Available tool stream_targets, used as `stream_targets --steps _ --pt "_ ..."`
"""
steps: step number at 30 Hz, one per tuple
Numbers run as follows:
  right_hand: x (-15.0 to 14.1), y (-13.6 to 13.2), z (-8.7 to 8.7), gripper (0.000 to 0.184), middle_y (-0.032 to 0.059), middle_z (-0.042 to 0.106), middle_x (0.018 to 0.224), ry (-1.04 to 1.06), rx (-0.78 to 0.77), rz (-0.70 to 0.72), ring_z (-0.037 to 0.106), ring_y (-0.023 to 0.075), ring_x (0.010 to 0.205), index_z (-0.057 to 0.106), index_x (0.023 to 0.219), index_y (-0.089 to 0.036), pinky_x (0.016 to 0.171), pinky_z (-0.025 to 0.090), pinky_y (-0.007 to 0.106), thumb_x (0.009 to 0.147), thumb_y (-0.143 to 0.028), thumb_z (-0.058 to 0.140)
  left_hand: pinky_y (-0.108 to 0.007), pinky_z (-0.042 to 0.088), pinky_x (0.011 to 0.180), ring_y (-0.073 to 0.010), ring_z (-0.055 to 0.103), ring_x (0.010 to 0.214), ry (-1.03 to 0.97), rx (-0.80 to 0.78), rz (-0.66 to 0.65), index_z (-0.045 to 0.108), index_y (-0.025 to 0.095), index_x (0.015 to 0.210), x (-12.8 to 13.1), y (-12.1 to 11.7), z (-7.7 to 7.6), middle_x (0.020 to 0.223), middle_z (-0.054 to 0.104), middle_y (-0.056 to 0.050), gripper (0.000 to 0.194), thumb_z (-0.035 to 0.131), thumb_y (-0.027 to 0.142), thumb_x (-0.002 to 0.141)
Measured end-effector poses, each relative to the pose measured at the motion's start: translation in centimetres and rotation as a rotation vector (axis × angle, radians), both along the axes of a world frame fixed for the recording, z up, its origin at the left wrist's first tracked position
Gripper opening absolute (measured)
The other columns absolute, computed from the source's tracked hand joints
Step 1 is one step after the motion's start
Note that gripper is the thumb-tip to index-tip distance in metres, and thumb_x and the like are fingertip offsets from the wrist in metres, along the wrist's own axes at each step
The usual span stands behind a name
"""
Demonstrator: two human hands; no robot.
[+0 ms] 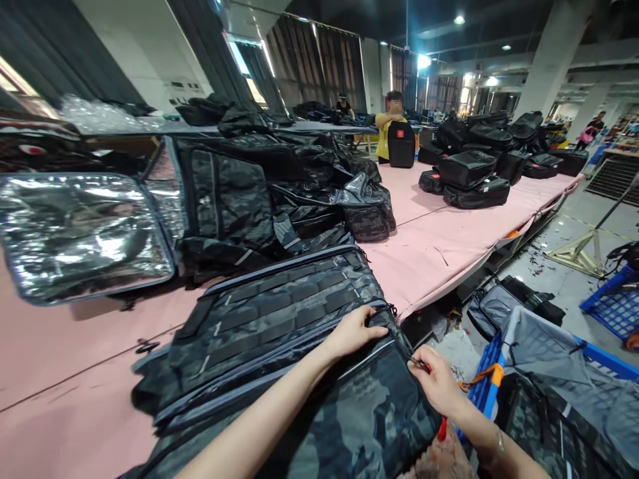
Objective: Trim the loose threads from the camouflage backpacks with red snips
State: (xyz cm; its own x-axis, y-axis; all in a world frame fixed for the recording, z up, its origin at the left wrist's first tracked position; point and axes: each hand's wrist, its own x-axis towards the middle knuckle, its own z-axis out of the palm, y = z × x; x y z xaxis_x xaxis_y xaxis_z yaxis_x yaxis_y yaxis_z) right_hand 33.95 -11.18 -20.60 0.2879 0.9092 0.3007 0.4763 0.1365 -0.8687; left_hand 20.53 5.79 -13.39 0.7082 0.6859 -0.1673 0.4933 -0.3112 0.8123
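A dark camouflage backpack (279,319) lies flat on the pink table (429,246) in front of me. My left hand (355,329) rests on its right edge, fingers curled over the zipper seam near the corner. My right hand (438,382) is closed in a pinch on a small dark zipper pull at the bag's right side. A red-handled tool shows just under my right wrist; what holds it is hidden.
A pile of camouflage bags (279,193) and a silver foil-lined panel (74,233) sit behind. Black bags (474,179) lie farther down the table, where a person in yellow (387,130) stands. Blue crates (614,306) with bags stand on the floor at right.
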Motion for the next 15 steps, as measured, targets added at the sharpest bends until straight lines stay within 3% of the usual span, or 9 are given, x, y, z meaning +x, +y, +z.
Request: stream_targets --steps 4,8,12,15 --pt "0.0 -0.3 0.2 0.012 -0.0017 0.047 0.067 0.021 -0.039 -0.031 0.044 0.0116 0.063 0.046 0.067 -0.018 0.058 0.032 0.022 0.079 -0.020 0.049 -0.031 0.047 0.068 -0.0200 0.061 0.074 -0.102 -0.229 0.028 0.055 0.014 0.081 0.2 -0.4 0.0 0.080 0.066 -0.006 0.043 0.059 0.052 0.062" --pt "-0.1 -0.6 0.7 0.010 -0.0016 0.049 0.068 0.034 -0.080 -0.060 0.045 0.0116 0.063 0.050 0.070 -0.018 0.057 0.032 0.022 0.077 -0.023 0.053 -0.032 0.047 0.062 -0.0175 0.059 0.061 -0.126 -0.357 0.056 0.053 0.014 0.076 -0.3 -0.9 0.0 0.069 0.064 -0.007 0.048 0.056 0.060 0.062" --pt "-0.1 -0.6 0.8 0.012 0.0004 0.056 0.075 0.155 -0.141 -0.049 0.050 0.0126 0.066 0.058 0.083 -0.018 0.058 0.037 0.022 0.075 -0.026 0.057 -0.031 0.047 0.059 -0.0174 0.057 0.057 -0.105 -0.330 0.053 0.053 0.014 0.073 -0.5 -0.9 0.2 0.064 0.062 -0.007 0.055 0.049 0.068 0.063" --pt "0.2 -0.6 0.4 0.014 0.0019 0.057 0.077 0.183 -0.141 -0.023 0.052 0.0141 0.070 0.058 0.084 -0.017 0.063 0.039 0.023 0.078 -0.028 0.055 -0.030 0.045 0.062 -0.0175 0.056 0.060 -0.057 -0.179 0.052 0.055 0.015 0.072 -0.8 -0.8 1.0 0.063 0.061 -0.004 0.047 0.047 0.061 0.070"
